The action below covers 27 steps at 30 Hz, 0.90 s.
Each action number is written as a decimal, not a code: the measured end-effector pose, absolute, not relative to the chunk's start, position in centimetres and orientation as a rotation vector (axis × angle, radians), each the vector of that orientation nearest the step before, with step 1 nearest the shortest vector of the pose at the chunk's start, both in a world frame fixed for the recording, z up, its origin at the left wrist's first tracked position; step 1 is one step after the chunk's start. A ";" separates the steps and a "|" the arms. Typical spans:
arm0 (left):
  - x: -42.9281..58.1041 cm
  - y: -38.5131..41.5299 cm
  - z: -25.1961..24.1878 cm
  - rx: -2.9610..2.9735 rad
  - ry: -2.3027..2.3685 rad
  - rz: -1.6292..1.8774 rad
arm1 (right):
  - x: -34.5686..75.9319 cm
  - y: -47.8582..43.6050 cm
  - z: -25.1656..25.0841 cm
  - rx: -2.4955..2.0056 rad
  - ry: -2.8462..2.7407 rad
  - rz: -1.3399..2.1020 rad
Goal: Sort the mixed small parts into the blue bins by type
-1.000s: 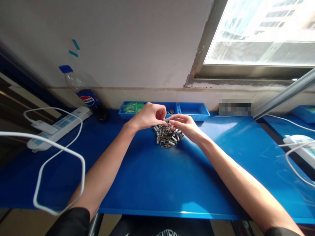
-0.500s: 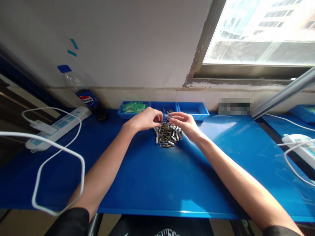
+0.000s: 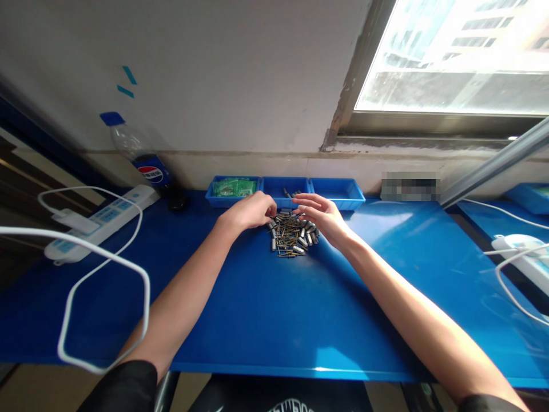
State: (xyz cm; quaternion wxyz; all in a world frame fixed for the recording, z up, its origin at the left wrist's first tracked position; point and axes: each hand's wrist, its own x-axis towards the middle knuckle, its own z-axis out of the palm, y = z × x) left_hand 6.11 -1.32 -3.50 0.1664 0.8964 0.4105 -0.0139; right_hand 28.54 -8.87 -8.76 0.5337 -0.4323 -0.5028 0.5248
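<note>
A heap of small brass-coloured screws or pins [image 3: 288,233] lies on the blue table, mixed with short silver-grey cylinders [image 3: 309,234]. At the heap's left edge is my left hand [image 3: 251,210], its fingers curled down and pressed together; their tips are partly hidden, so what they hold cannot be made out. My right hand [image 3: 321,216] hovers over the heap's right side with fingers stretched and apart, nothing visible in them. Just behind both hands stands a row of blue bins: the left bin [image 3: 231,202] holds green packets [image 3: 235,186], the middle bin [image 3: 278,201] several dark pieces.
The right bin [image 3: 337,202] completes the row against the wall. A cola bottle [image 3: 150,166] and a white power strip [image 3: 103,223] stand at the left, with a white cable [image 3: 146,286] looping over my left forearm. Another power strip [image 3: 525,257] lies far right.
The small light-coloured piece in my right fingers is gone from view, and those fingers have spread. My left hand has drawn slightly left and down, away from the right hand.
</note>
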 end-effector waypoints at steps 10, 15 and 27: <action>6.0 -1.7 -2.9 2.638 1.295 -0.042 | 28.6 -8.9 -8.6 -1.022 -1.198 1.261; 6.3 -1.6 -3.3 2.639 1.298 -0.096 | 28.5 -9.0 -8.4 -1.024 -1.198 1.264; 5.4 -1.5 -2.0 2.653 1.308 0.049 | 28.6 -8.7 -8.8 -1.057 -1.172 1.275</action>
